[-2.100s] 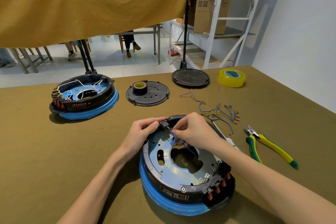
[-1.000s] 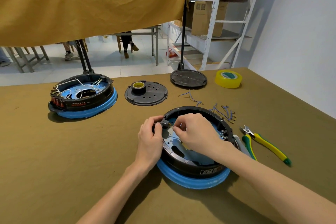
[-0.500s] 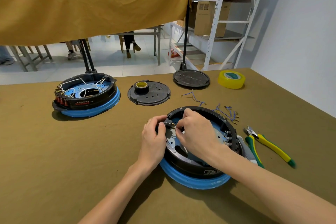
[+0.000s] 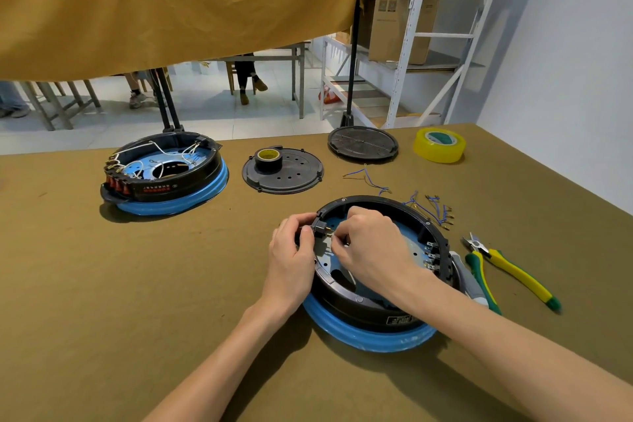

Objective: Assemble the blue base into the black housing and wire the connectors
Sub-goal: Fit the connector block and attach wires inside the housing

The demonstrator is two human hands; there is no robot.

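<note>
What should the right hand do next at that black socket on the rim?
Probably push the pinched terminal onto a brass pin of the black socket. The left hand grips the socket at the black housing rim; the right hand fingertips sit at its pins.

Pretty bright, even daylight-ish lighting here, nothing blown out. Light seems to come from above and a bit from the far side, since the blue-rimmed unit (image 4: 164, 178) at back left throws a soft dark shadow toward the near left on the olive table cover (image 4: 102, 284), and the forearms drop fuzzy shadows under them. The white wall (image 4: 565, 62) on the right is evenly lit with a faint grey shade from the shelving. Slight sheen on the yellow tape roll (image 4: 439, 144). Wide-angle lens bends the table edge and the shelf uprights. Focus is decent, slightly soft with compression smear in fine wires.
</note>
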